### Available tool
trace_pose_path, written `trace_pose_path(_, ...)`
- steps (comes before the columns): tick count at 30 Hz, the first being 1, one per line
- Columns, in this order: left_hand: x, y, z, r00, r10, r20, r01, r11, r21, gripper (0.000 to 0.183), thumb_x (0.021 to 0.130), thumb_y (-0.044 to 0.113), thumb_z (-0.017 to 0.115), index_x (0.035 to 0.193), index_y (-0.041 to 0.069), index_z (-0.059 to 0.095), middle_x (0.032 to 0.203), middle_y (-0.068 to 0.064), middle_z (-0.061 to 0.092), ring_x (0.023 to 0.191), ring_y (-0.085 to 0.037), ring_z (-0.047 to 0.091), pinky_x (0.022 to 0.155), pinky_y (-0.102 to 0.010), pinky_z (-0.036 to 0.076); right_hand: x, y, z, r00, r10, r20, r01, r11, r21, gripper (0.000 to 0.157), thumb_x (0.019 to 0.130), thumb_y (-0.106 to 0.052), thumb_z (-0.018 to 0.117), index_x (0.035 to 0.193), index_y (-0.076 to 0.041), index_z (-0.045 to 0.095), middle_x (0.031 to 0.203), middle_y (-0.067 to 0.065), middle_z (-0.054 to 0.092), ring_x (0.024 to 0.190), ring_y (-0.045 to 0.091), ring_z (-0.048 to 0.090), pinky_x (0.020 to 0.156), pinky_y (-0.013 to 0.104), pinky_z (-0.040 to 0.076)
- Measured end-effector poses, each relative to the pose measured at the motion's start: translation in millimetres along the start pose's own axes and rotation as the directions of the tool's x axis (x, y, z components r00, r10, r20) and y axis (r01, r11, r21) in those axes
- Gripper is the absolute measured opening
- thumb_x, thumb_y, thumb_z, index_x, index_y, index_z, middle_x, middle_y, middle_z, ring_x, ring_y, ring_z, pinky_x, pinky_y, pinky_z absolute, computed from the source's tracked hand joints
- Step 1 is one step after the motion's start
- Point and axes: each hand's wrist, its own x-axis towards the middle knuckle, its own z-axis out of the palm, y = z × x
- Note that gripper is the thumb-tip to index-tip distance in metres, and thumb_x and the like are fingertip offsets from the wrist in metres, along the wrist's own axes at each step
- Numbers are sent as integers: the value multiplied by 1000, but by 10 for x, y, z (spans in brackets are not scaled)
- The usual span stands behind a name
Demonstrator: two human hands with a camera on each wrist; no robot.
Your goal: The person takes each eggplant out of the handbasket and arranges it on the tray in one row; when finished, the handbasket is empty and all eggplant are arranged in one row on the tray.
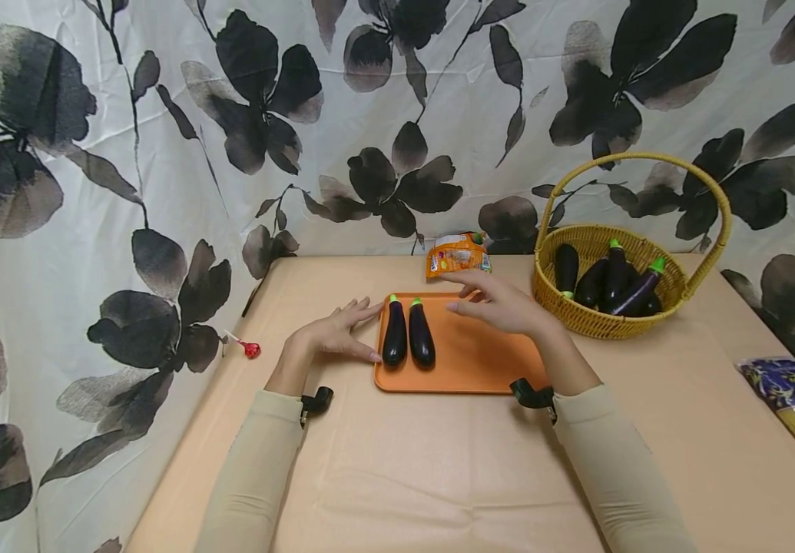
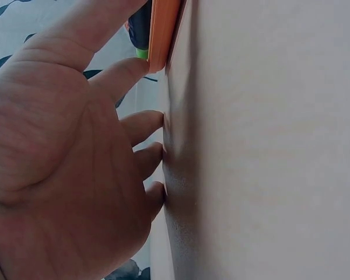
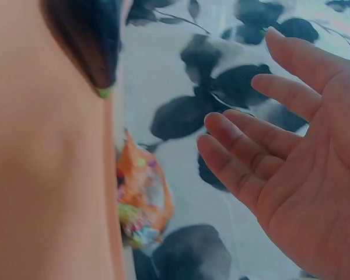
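Two dark eggplants with green tips, a left one [image 1: 394,335] and a right one [image 1: 422,336], lie side by side on the left part of an orange tray [image 1: 483,361]. My left hand [image 1: 333,332] is at the tray's left edge, fingers spread, thumb near the bottom of the left eggplant. In the left wrist view, that hand [image 2: 76,157] has its fingertips on the tabletop and tray edge. Above the tray's right half hovers my right hand [image 1: 497,301], fingers extended and holding nothing; the right wrist view shows its palm [image 3: 315,157] bare.
A yellow wicker basket [image 1: 580,326] with a tall handle holds several eggplants [image 1: 617,276] at the back right. Behind the tray stands an orange snack bag [image 1: 458,256]. A red lollipop [image 1: 251,350] lies left, and a blue and yellow package [image 1: 794,407] sits at the right edge.
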Motion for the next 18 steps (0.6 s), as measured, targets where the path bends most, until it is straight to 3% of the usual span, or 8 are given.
trace_pose_path(8, 17, -21, 19, 1000, -17, 2, 17, 1000, 16, 118, 72, 62, 89, 166, 37, 23, 177, -10, 5, 163, -36, -7, 127, -69, -1, -166, 37, -302, 992, 3, -123, 2, 999, 47, 58, 103, -28, 67, 157, -19, 48, 160, 7, 48, 128, 32, 59, 108, 56, 49)
trace_pose_path(13, 8, -13, 16, 1000, -11, 1, 11, 1000, 14, 118, 72, 61, 89, 166, 36, 23, 177, -10, 4, 163, -36, -7, 127, -67, -2, -322, 84, -465, 970, 84, -227, -79, 996, 30, 57, 102, -40, 67, 156, -27, 50, 157, 4, 49, 128, 29, 56, 108, 56, 48)
trace_pose_path(18, 4, -9, 8, 1000, 9, 2, -9, 1000, 26, 117, 74, 60, 89, 167, 33, 23, 176, -12, 5, 163, -37, -6, 128, -66, -2, -419, 180, -612, 952, 100, -289, -114, 993, -31, 60, 102, -43, 66, 157, -27, 48, 156, 8, 49, 129, 32, 55, 106, 57, 48)
